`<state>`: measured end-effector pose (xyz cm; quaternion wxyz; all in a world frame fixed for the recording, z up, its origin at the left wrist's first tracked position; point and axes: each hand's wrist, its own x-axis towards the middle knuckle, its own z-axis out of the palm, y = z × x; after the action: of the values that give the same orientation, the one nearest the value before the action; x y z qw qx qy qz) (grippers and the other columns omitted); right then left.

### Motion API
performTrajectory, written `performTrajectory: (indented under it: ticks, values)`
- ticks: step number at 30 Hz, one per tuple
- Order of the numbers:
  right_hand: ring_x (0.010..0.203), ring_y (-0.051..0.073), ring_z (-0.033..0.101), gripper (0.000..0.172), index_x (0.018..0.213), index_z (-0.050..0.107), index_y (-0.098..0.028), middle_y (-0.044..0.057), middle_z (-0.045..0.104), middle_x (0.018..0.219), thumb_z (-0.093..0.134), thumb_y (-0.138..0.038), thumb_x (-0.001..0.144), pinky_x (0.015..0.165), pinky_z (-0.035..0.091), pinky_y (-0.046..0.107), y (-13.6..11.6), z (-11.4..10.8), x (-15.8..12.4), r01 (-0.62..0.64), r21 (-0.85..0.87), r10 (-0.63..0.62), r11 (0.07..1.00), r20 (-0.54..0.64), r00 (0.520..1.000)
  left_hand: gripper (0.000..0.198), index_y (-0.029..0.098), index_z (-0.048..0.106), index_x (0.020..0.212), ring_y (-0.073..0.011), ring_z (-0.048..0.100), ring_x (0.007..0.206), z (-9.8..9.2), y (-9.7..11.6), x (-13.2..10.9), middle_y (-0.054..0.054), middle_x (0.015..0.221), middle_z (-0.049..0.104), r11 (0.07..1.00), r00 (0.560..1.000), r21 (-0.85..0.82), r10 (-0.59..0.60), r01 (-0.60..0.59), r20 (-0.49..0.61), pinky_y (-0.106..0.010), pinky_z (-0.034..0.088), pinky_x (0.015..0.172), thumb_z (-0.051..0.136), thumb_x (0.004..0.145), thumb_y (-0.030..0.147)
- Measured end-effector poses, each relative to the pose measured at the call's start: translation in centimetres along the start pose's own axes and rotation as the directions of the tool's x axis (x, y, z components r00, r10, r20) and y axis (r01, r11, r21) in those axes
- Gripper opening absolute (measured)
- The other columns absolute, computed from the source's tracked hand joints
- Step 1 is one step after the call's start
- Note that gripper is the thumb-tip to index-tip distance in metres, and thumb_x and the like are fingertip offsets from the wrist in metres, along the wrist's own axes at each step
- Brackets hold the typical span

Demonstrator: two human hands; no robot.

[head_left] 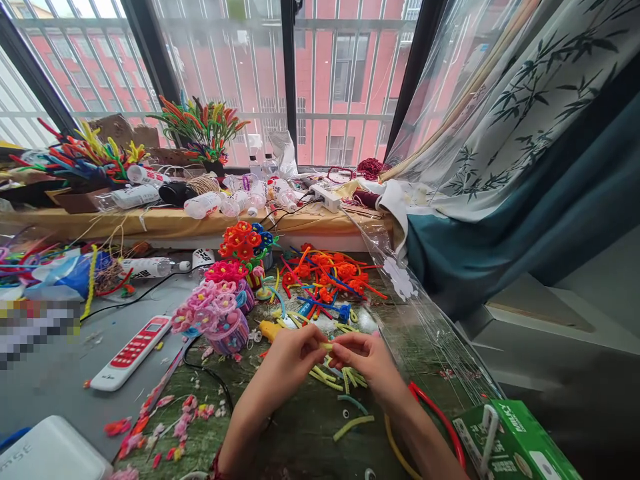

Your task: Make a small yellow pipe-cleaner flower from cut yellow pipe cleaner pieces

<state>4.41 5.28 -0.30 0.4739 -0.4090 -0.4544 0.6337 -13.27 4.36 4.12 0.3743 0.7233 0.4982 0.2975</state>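
Observation:
My left hand [287, 360] and my right hand [363, 357] meet over the green table, fingers pinched together on a short yellow-green pipe cleaner piece [327, 346]. Under them lie several more yellow-green pieces [345, 379]. A single green piece [353, 425] lies nearer me. Beyond the hands sit pink pipe-cleaner flowers in a small basket [217, 317] and an orange flower bunch [243, 241]. A pile of orange, red and blue pipe cleaners [327, 273] lies behind.
A red-and-white remote-like device [131, 352] rests at left. A green box [515, 440] is at bottom right, with red and yellow cords [440, 417] beside it. Bottles [203, 205] and pipe-cleaner plants [203, 127] crowd the window ledge. Curtain [525, 167] hangs at right.

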Motion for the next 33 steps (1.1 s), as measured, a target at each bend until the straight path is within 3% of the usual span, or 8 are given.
performTrajectory:
  ticks: [10,15,20,25,29,33]
  values:
    - [0.070,0.024,0.075,0.038,0.082,0.081,-0.018,0.009,0.080,0.076,0.086,-0.051,0.064,0.069,0.059,0.033,0.0,0.0,-0.4,0.038,-0.040,-0.039,0.998,-0.020,0.999,0.013,0.018,0.065,0.082,-0.0164,0.066,0.067,0.5,-0.4,0.0,-0.001,0.072,0.074,0.997,0.991,-0.041,0.064,-0.069,-0.117,-0.024,0.046,0.065,0.062,0.088,0.030]
    - [0.079,0.029,0.077,0.041,0.083,0.079,-0.017,0.010,0.081,0.082,0.092,-0.044,0.055,0.074,0.061,0.037,-0.5,0.4,-0.7,0.044,-0.028,-0.046,0.999,-0.044,0.998,0.017,0.019,0.064,0.079,-0.0162,0.067,0.065,0.7,-0.3,-0.1,-0.002,0.070,0.073,0.994,0.985,-0.067,0.074,-0.085,-0.157,-0.023,0.048,0.063,0.060,0.089,0.032]
    - [0.075,0.027,0.076,0.034,0.081,0.079,-0.019,0.008,0.081,0.080,0.088,-0.046,0.062,0.074,0.062,0.038,-0.8,1.1,-1.1,0.109,0.002,-0.108,0.994,-0.093,0.990,0.020,0.019,0.063,0.080,-0.0163,0.068,0.065,0.8,-0.3,0.0,-0.003,0.071,0.073,0.992,0.983,-0.084,0.076,-0.091,-0.165,-0.024,0.051,0.065,0.058,0.090,0.035]
    - [0.065,0.025,0.074,0.031,0.077,0.079,-0.020,0.006,0.079,0.072,0.086,-0.047,0.064,0.066,0.062,0.037,-0.4,0.8,-0.9,0.176,-0.096,-0.192,0.980,-0.201,0.961,0.016,0.019,0.061,0.087,-0.0167,0.067,0.069,0.8,-0.4,0.3,-0.003,0.076,0.071,0.999,0.986,-0.005,0.033,-0.034,-0.163,-0.025,0.050,0.065,0.054,0.091,0.033]
    - [0.062,0.021,0.071,0.027,0.076,0.078,-0.020,0.004,0.077,0.068,0.086,-0.044,0.065,0.063,0.060,0.033,-0.1,0.0,-0.5,0.217,-0.108,-0.241,0.970,-0.310,0.920,0.008,0.019,0.061,0.076,-0.0167,0.060,0.066,0.6,-1.0,0.1,0.000,0.070,0.065,0.986,0.997,0.167,-0.007,0.020,-0.073,-0.025,0.042,0.062,0.059,0.084,0.022]
    - [0.063,0.020,0.070,0.025,0.078,0.078,-0.020,0.004,0.077,0.071,0.086,-0.041,0.066,0.064,0.059,0.031,0.0,-0.2,-0.5,0.226,-0.089,-0.242,0.970,-0.311,0.919,0.014,0.020,0.064,0.075,-0.0213,0.061,0.085,0.7,-1.5,-0.4,-0.002,0.083,0.066,0.947,0.999,0.321,-0.023,0.007,0.046,-0.029,0.040,0.073,0.058,0.075,0.007]
